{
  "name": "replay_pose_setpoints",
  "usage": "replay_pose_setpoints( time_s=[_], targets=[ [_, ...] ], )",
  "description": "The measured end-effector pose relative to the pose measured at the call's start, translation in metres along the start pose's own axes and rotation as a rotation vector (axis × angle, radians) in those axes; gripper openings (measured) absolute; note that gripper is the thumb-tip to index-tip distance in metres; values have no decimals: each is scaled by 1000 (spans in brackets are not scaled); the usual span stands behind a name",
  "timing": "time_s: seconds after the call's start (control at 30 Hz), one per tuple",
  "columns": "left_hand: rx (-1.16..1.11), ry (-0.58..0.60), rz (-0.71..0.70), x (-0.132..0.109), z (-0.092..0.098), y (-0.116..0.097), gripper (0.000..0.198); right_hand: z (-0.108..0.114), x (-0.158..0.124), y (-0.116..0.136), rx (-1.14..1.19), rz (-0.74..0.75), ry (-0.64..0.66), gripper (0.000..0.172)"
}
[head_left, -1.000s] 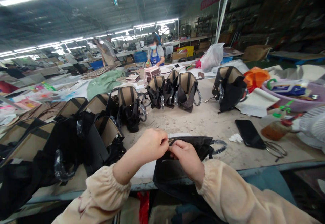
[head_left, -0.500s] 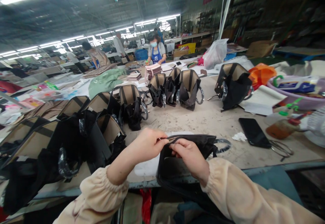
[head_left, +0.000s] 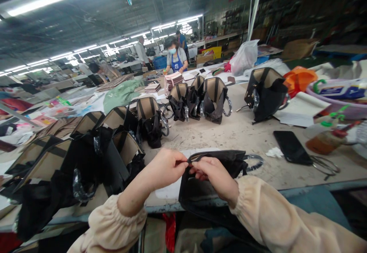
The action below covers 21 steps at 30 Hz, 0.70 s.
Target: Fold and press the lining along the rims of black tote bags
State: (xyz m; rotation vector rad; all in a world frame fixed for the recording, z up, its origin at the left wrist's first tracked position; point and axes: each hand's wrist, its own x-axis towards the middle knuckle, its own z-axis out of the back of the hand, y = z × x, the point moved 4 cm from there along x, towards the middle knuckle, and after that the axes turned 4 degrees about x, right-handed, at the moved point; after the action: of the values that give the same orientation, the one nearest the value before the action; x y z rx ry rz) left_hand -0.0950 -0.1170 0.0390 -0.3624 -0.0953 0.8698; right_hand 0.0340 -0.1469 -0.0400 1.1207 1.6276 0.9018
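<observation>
A black handbag (head_left: 197, 191) lies on its side at the table's near edge, its opening towards me and its plastic-wrapped handle (head_left: 255, 162) pointing right. At the bag's upper left corner, my left hand (head_left: 168, 168) pinches the rim between thumb and fingers. Close beside it, my right hand (head_left: 210, 172) is closed on the same rim, fingers curled inside the opening. The two sets of fingertips nearly meet. Part of the bag's inside is dark and hidden behind my right hand.
Several unfinished black bags (head_left: 123, 153) with tan inner panels stand at the left and back; another bag (head_left: 265, 92) is at the right. A phone (head_left: 291, 147), glasses (head_left: 325, 165) and a glue bottle (head_left: 325, 142) lie on the right. A person in a blue apron (head_left: 176, 59) works across the table.
Both hands have shifted slightly along the rim, and my right fingers are curled in more tightly. The view has turned a little to the left.
</observation>
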Motion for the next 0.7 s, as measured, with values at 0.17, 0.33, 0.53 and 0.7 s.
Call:
replay_pose_setpoints(
  time_s=[0.17,0.33,0.53,0.7],
  targets=[
    [-15,16,12,-2,-1,-2,24,-5,1,-1,14,-28,-34,24],
    [-20,25,54,-2,-3,-2,27,-7,3,0,18,6,-81,15],
    [73,-46,90,4,-5,-4,24,-6,3,4,-82,96,-71,14],
    [79,-50,107,9,-8,-2,25,0,6,1,-158,116,-78,15]
  ],
)
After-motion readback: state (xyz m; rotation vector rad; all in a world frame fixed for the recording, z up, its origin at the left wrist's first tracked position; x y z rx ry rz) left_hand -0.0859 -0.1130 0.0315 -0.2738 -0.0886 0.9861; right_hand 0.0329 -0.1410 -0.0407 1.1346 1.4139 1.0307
